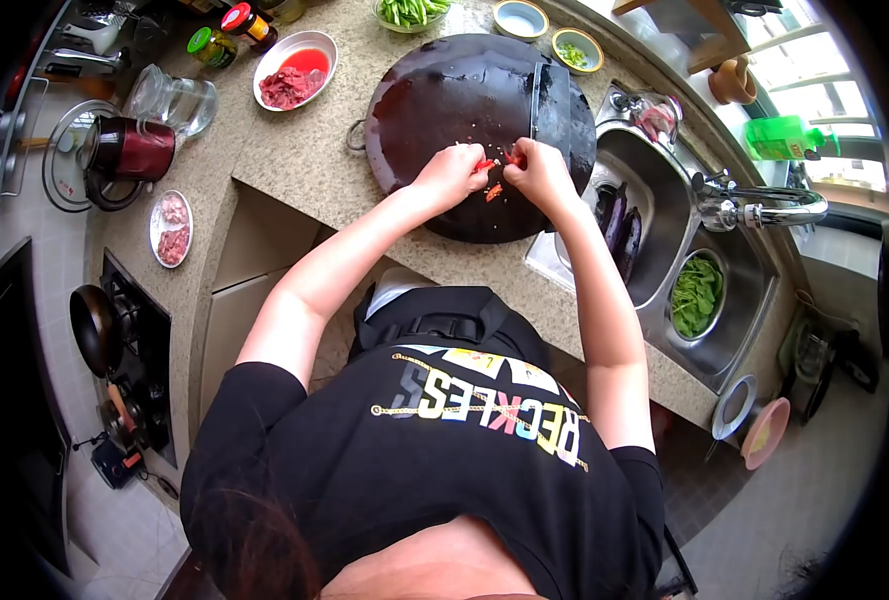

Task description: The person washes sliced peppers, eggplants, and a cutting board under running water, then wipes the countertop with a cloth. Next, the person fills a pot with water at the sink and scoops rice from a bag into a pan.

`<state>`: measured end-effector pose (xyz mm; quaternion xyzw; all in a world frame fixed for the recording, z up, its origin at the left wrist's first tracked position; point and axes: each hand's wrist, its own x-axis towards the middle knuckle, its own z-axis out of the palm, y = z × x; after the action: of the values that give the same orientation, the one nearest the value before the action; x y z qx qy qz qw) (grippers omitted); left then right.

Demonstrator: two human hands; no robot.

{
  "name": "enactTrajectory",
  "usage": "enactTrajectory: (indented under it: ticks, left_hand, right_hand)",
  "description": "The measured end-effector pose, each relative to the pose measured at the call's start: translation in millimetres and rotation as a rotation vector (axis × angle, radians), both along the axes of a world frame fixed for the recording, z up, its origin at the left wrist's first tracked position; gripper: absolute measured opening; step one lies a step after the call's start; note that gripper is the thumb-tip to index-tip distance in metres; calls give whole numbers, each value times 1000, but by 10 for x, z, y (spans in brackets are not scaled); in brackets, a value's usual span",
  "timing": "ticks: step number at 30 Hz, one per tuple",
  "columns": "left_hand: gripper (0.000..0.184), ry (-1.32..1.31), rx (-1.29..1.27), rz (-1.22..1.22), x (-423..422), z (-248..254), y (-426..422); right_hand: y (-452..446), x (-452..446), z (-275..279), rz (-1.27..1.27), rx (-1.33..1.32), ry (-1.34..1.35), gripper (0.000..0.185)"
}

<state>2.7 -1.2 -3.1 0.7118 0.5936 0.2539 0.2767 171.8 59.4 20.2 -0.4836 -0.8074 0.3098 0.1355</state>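
Observation:
Over the round dark cutting board [434, 95], both of my hands are close together with fingers pinched. My left hand [452, 178] grips a red chili pepper piece [484, 164]. A hand's width to the right, my right hand [541, 178] pinches another bit of red chili [512, 158], mostly hidden by the fingers. Small red chili scraps [494, 191] and pale seeds lie on the board between and below the hands. Beside my right hand rests a wide dark blade [554, 105], which looks like a cleaver; my hand and forearm cover part of it.
Behind the board stand a bowl of green vegetables [410, 12] and small bowls [576, 50]. Sliced meat sits in a white bowl [296, 70]; minced meat fills an oval dish [171, 230]. At right, the sink [654, 240] holds eggplants [619, 232] and leafy greens [697, 295].

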Motion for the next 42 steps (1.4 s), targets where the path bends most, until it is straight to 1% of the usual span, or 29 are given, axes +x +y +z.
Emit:
enactTrajectory:
  ticks: [1, 2, 3, 4, 5, 7, 8, 9, 11, 12, 13, 15, 16, 18, 19, 21, 22, 23, 24, 27, 28, 30, 33, 34, 35, 37, 39, 41, 42]
  left_hand:
    - [17, -90, -36, -2, -13, -1, -7]
    - [17, -91, -36, -2, -26, -3, -16]
    - [19, -147, -75, 53, -41, -10, -20]
    - [22, -202, -114, 104, -59, -11, -18]
    - [22, -202, -113, 94, -94, -11, -7]
    - [10, -1101, -726, 237, -182, -15, 8]
    - [8, -1316, -746, 153, -224, -21, -12]
    - [8, -1311, -744, 146, -233, 0, 9]
    - [10, -1621, -897, 57, -251, 27, 11]
    - [12, -1774, -978, 9, -256, 30, 3]
    - [12, -1770, -984, 2, -252, 28, 5]
    - [11, -1945, -967, -13, -227, 31, 11]
    - [10, -1928, -952, 8, -220, 41, 22]
    - [11, -1928, -929, 11, -185, 65, 40]
    - [11, -1928, -911, 17, -169, 80, 49]
    - [13, -1927, -929, 19, -146, 86, 105]
    - [14, -1925, -996, 81, -127, 82, 141]
    - [16, -1918, -1069, 138, -87, 78, 184]
    - [22, -1860, -1082, 155, -31, 91, 212]
    - [19, -1812, -1124, 72, 190, 118, 246]
    - [11, -1862, -1150, 51, 272, 113, 249]
    - [9, -1827, -1134, 19, 457, 139, 275]
    - [8, -1762, -1080, 9, 730, 203, 277]
    - [8, -1759, -1075, -51, 824, 203, 266]
    - [9, -1755, -1068, -110, 920, 206, 264]
    - [9, -1724, -1076, -162, 1130, 242, 256]
    - [7, -1757, -1082, -186, 1362, 264, 242]
    - [3, -1771, -1068, -206, 1620, 197, 267]
    - [2, -1806, -1070, -184, 1753, 188, 257]
  right_hand:
    - [-87, 26, 12, -1, 0, -1, 16]
    - [-207, 61, 41, 10, -41, 7, 16]
    - [-312, 87, 64, 20, -81, 15, 17]
    - [-411, 70, 44, 54, -27, 22, 16]
    - [-475, 48, -26, 128, 60, -13, 15]
    - [-584, -3, -136, 148, 175, -32, 17]
    - [-590, -29, -211, 177, 166, -161, 21]
    - [-581, -42, -210, 171, 172, -159, 21]
    - [-592, -77, -207, 203, 203, -206, 21]
    - [-580, -101, -172, 196, 174, -235, 20]
    - [-579, -109, -197, 188, 175, -236, 20]
    - [-588, -115, -220, 82, 177, -177, 19]
    - [-601, -102, -192, 80, 180, -180, 19]
    - [-628, -56, -111, -137, 6, 141, 16]
    - [-632, -34, -112, -194, -53, 227, 14]
    - [-674, 14, 7, -482, -729, 648, 10]
    - [-703, 41, 31, -528, -930, 915, 8]
    - [-737, 82, 102, -608, -1060, 1068, 7]
    - [-748, 163, 81, -569, -1173, 1232, 6]
    - [-879, 431, 17, -421, -1417, 1672, 10]
    - [-934, 521, 34, -427, -1403, 1752, 11]
    - [-1061, 714, 47, -397, -1370, 1888, 14]
    - [-1164, 1022, 24, -343, -1357, 1981, 18]
    - [-1183, 1120, 38, -336, -1277, 1961, 17]
    - [-1182, 1208, 42, -334, -1271, 1964, 17]
    - [-1137, 1423, 44, -630, -1025, 1812, 14]
    - [-1026, 1801, -154, -580, -1036, 1837, 11]
    - [-880, 2181, -279, -505, -1032, 1791, 9]
    - [-795, 2336, -223, -523, -1043, 1780, 9]
